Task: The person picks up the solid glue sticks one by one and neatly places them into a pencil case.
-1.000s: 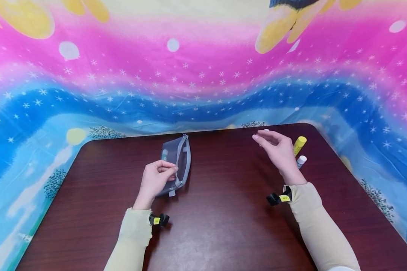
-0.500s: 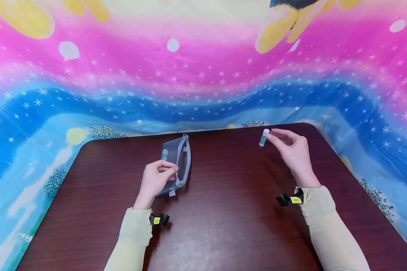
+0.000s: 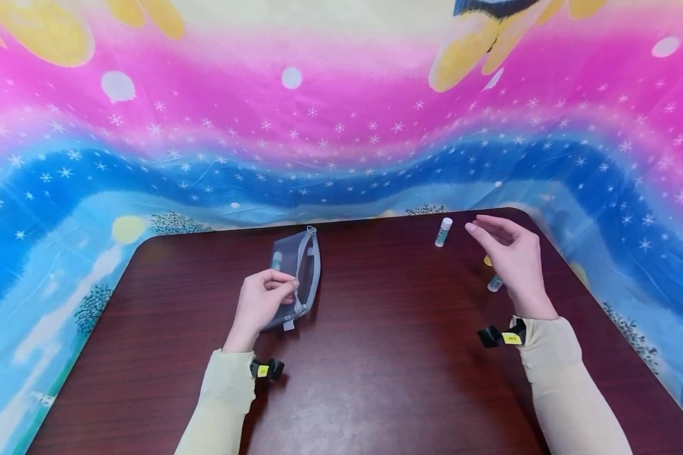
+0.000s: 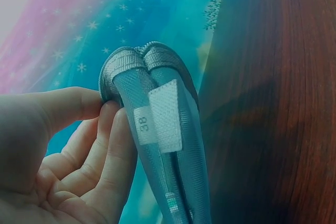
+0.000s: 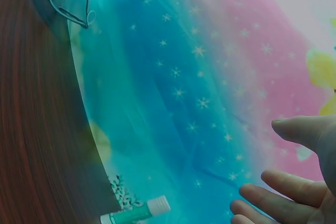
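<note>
My left hand (image 3: 264, 302) pinches the rim of a grey mesh zipper pouch (image 3: 289, 245) between thumb and fingers. The pouch stands with its zipped mouth apart, and a green-and-white glue stick (image 3: 276, 260) shows through its side. In the left wrist view, a white tag (image 4: 167, 116) hangs from the pouch's near end. My right hand (image 3: 518, 262) is raised, fingers extended and holding nothing. Just left of it, a white-capped glue stick (image 3: 443, 232) stands upright on the table. Behind the right hand, a yellow item (image 3: 487, 260) and another white-and-green stick (image 3: 494, 283) are partly hidden.
The dark wooden table (image 3: 370, 354) has its far edge against a printed pink-and-blue cloth backdrop (image 3: 341, 126). Small black cameras sit on both wrists.
My right hand has moved right, away from the white-capped glue stick, which now stands fully visible and apart from the fingers. The left hand and pouch have stayed put.
</note>
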`<state>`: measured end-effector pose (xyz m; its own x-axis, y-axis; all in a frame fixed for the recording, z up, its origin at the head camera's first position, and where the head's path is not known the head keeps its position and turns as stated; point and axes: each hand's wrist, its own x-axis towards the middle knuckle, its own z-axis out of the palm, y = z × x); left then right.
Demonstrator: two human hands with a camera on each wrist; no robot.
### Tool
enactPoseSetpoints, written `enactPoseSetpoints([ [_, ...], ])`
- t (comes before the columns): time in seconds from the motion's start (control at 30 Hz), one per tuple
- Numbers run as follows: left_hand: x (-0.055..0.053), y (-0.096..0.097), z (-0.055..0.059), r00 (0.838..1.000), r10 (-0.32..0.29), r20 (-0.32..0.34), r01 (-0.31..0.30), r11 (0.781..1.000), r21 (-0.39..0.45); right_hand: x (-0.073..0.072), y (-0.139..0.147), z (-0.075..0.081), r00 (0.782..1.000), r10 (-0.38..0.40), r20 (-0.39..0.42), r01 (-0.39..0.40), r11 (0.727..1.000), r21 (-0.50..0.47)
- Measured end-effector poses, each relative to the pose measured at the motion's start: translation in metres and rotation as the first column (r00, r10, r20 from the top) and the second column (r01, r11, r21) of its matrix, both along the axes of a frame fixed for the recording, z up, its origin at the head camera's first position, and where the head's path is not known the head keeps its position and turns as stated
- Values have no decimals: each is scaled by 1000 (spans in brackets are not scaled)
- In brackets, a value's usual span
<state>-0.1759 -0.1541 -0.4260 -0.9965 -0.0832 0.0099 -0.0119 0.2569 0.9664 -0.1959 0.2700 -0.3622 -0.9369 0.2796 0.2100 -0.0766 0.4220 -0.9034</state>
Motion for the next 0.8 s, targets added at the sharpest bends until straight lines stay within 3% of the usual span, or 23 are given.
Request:
enactPoseSetpoints([
  [0.8, -1, 0, 0, 1000, 5, 9, -5, 1000, -2, 12, 38, -4, 995, -95, 42, 94, 995, 23],
])
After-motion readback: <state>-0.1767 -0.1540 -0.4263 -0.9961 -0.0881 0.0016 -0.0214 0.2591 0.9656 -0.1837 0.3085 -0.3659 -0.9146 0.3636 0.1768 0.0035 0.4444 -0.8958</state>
